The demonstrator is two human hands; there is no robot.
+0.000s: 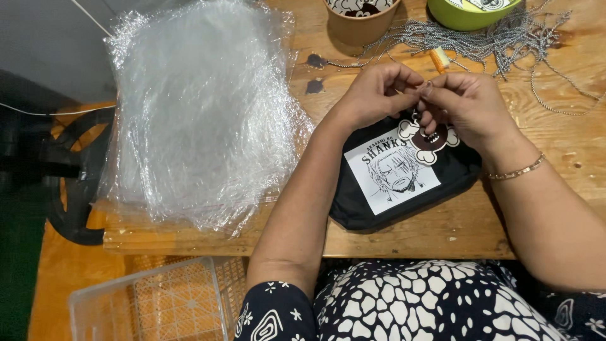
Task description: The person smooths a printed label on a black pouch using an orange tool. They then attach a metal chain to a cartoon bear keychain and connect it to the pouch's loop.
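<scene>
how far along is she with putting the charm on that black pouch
Done: the black pouch lies flat on the wooden table, its printed panel up. In hand: the left hand and right hand meet above it, pinching something small, with a skull-shaped charm hanging below the fingers. Whether it is fastened cannot be seen. Left: the pouch is unwrapped, while the stack of clear plastic bags sits beside it.

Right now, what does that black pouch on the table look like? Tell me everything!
The black pouch looks like soft fabric and lies flat, slightly tilted, near the wooden table's front edge. A white patch on it shows a drawn face. A skull-shaped charm rests on its top. Both hands, left hand and right hand, work just above it.
</scene>
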